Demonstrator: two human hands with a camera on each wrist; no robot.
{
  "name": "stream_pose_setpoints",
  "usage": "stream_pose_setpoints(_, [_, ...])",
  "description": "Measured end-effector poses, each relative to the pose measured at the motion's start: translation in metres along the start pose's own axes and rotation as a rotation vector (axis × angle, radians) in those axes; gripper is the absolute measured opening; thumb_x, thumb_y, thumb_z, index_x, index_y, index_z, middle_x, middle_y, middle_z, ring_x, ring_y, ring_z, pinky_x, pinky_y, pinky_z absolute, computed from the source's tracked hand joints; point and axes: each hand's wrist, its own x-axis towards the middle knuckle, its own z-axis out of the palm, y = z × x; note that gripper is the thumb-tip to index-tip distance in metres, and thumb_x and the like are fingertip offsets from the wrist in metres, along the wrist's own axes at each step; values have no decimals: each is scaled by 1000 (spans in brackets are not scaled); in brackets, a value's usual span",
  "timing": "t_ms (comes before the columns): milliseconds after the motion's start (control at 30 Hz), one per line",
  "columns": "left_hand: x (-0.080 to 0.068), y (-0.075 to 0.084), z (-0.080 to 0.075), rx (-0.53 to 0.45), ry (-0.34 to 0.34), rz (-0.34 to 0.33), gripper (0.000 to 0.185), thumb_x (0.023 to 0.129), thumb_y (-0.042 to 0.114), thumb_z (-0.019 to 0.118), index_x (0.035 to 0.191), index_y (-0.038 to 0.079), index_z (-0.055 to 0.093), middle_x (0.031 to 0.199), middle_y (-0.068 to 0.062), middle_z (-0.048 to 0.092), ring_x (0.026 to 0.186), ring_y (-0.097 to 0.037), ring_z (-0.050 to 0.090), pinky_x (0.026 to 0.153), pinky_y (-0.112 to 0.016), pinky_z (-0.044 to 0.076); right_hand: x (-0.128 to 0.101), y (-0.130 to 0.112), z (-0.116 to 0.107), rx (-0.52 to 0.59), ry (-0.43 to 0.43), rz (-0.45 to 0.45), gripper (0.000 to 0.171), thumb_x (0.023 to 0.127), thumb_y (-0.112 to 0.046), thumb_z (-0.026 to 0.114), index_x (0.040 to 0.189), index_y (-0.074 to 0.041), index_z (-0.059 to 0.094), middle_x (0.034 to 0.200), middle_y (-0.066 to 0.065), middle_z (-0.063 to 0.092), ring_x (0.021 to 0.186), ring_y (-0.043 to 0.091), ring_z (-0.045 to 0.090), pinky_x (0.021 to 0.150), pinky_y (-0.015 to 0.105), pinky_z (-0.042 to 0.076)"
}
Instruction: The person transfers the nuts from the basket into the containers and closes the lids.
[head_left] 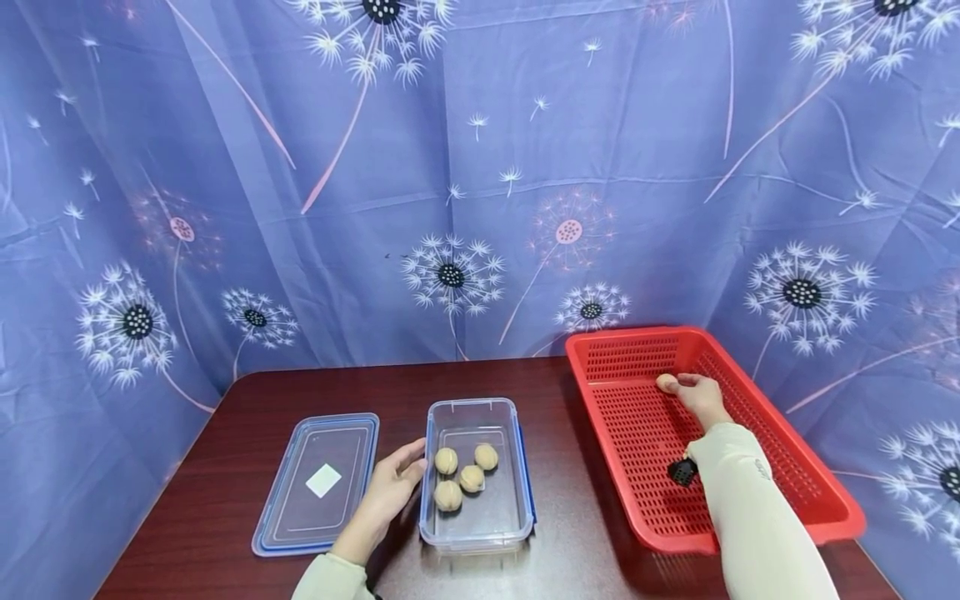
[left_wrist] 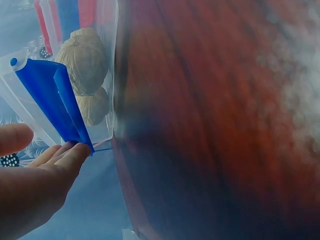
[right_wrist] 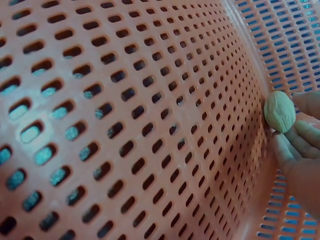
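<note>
R hand (head_left: 701, 396) is pinching a walnut (head_left: 666, 382) w/ fingertips inside red basket (head_left: 795, 450); L hand (head_left: 393, 487), fingers relaxed, is touching clear box (head_left: 480, 533) w/ four walnuts.

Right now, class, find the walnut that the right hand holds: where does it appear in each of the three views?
Head view: the walnut is right of centre, pinched by the right hand over the far part of the red basket.
Left wrist view: not in it; only walnuts in the clear box show.
Right wrist view: the walnut is at the right edge, at the fingertips.
Shared landmark: the red basket's perforated floor, in the head and right wrist views.
</note>
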Motion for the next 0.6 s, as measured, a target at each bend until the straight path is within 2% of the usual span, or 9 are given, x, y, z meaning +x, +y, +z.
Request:
stream_pose_setpoints(133, [-1,0,0,-3,-2,-4,41,98,5,51,136,-9,46,137,-26,49,123,-38,51,106,-49,39,1,0,3,10,8,26,58,97,-27,52,140,9,38,139,34,37,125,46,40,100,54,42])
stream_pose_setpoints(167, [-1,1,0,-5,-5,-5,41,98,5,51,136,-9,46,137,-26,49,124,-38,50,106,-49,39,0,1,3,16,-16,25,59,98,-26,50,141,11,34,141,36,33,128,48,35,103,56,38])
stream_pose_setpoints(433, [0,-1,-2,6,-14,8,42,99,8,51,137,-10,45,137,-27,49,125,-38,50,106,-49,40,1,2,9,6,-4,34,59,99,-26,49,141,12,33,139,35,36,124,46,39,99,55,42])
stream_pose_setpoints(600, [1,-3,-2,6,-10,6,42,98,7,51,136,-10,46,136,-27,50,124,-37,50,106,-49,40,5,2,13,-56,54,12,51,95,-18,53,135,12,42,133,35,43,118,46,44,94,53,44])
